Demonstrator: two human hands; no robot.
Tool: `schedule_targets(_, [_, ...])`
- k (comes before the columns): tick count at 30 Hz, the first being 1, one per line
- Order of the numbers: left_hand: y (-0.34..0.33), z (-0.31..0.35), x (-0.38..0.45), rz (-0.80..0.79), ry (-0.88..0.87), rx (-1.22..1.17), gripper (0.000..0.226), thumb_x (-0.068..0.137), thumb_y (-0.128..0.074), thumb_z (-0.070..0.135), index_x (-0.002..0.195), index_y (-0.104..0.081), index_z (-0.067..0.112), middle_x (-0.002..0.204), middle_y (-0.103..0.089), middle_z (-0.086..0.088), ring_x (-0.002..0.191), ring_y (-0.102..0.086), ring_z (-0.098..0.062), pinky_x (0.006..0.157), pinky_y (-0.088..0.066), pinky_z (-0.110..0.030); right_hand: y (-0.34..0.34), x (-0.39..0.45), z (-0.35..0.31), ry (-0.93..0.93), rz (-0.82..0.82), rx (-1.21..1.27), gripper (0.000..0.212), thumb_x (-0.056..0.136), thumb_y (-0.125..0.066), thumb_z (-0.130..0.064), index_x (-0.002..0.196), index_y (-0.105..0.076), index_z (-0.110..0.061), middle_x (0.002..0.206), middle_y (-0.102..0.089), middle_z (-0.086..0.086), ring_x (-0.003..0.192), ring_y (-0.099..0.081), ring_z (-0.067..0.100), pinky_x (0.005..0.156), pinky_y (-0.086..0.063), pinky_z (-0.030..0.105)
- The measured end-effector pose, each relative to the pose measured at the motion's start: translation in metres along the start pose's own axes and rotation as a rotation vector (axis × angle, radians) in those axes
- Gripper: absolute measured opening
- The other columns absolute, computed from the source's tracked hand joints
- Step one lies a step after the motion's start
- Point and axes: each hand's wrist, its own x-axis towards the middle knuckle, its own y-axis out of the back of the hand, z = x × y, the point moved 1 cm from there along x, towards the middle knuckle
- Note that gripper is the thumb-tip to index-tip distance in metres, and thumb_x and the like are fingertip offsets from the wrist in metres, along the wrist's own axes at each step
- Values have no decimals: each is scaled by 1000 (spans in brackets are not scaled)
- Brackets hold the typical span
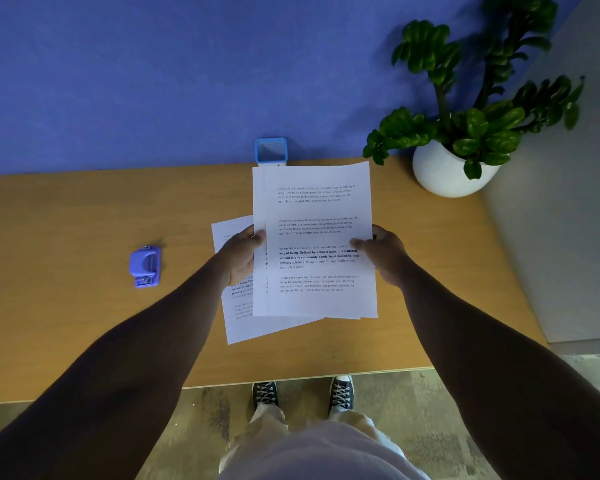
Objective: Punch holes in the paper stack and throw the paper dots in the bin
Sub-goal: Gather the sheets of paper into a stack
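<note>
I am holding the paper stack upright between both hands above the wooden table, its smooth white sheets printed with small blocks of text (some lines are bold, most too fine to read). My left hand is pinching the stack's left edge with the thumb on the front and the other fingers hidden behind the sheets; my right hand is gripping the right edge the same way, thumb laid across the print. The sheets are not squared, so one is peeking out along the left side. Another loose sheet is lying flat and skewed on the table at 7 o'clock from the stack, mostly covered by my left hand and the held pages. The hole punch, a small rounded purple plastic piece, is sitting at 9 o'clock, well apart from the papers. The bin, a small square blue-rimmed container, is standing at 12 o'clock against the blue felt-like wall, its lower part cut off by the stack's top edge. A leafy plant in a round white pot is sitting at 2 o'clock.
</note>
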Motion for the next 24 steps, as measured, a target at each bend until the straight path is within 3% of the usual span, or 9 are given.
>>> schedule_targets(4, [-3, -3, 1, 30, 11, -26, 33, 106, -40, 20, 134, -58, 20, 125, -69, -2, 116, -65, -24, 102, -47, -48, -2, 1, 0, 7, -21, -13, 30, 84, -71, -11, 113, -70, -18, 107, -73, 0, 97, -70, 23, 90, -56, 43])
schedule_targets(8, [-4, -3, 0, 71, 53, 17, 31, 105, -44, 31, 130, -60, 26, 125, -69, 2, 115, -64, -22, 100, -48, -45, -1, -2, -2, 27, 0, -39, 28, 86, -69, -10, 112, -68, -19, 104, -72, -2, 95, -68, 21, 85, -56, 36])
schedule_targets(10, [-3, -4, -1, 234, 64, 36, 25, 100, -52, 32, 121, -65, 26, 118, -69, 4, 105, -65, -17, 92, -50, -37, 0, -3, -3, 37, 10, -60, 25, 87, -68, -11, 110, -66, -22, 102, -70, -3, 91, -67, 19, 80, -55, 32])
schedule_targets(12, [2, -12, 0, 512, 57, 20, 19, 95, -59, 26, 112, -68, 27, 113, -68, 1, 88, -63, -15, 79, -50, -29, 2, -3, -2, 37, 10, -62, 25, 87, -68, -11, 109, -66, -22, 103, -70, -1, 90, -67, 19, 80, -54, 32])
schedule_targets(14, [11, -26, -1, 758, 60, 27, 26, 91, -62, 26, 117, -64, 27, 115, -65, 1, 87, -60, -18, 70, -47, -25, 3, -4, -2, 35, 13, -68, 27, 87, -68, -11, 111, -65, -22, 104, -70, -1, 90, -67, 19, 77, -55, 30])
schedule_targets(16, [19, -40, -3, 930, 94, 77, 37, 87, -63, 28, 123, -56, 24, 121, -61, -2, 99, -59, -24, 74, -52, -30, 5, -4, -1, 38, 23, -83, 28, 87, -67, -12, 112, -65, -22, 103, -70, -1, 87, -67, 16, 70, -54, 26])
schedule_targets(18, [23, -52, -4, 1037, 165, 217, 48, 81, -68, 33, 124, -53, 20, 128, -55, -7, 114, -54, -30, 89, -53, -40, 6, -4, 0, 41, 27, -83, 27, 87, -66, -11, 112, -65, -21, 101, -69, -2, 84, -66, 13, 65, -52, 23])
schedule_targets(20, [22, -58, -7, 1074, 245, 332, 61, 77, -75, 40, 128, -50, 15, 134, -48, -10, 123, -45, -31, 97, -48, -42, 6, -4, 3, 36, 33, -80, 27, 87, -66, -10, 111, -65, -22, 99, -69, -3, 82, -65, 11, 63, -51, 22])
schedule_targets(24, [14, -64, -11, 1041, 383, 551, 99, 63, -83, 58, 134, -39, 5, 139, -40, -14, 130, -37, -31, 100, -40, -42, 6, -1, 9, 14, 39, -82, 27, 87, -67, -11, 112, -65, -22, 101, -69, -2, 85, -66, 15, 71, -55, 27])
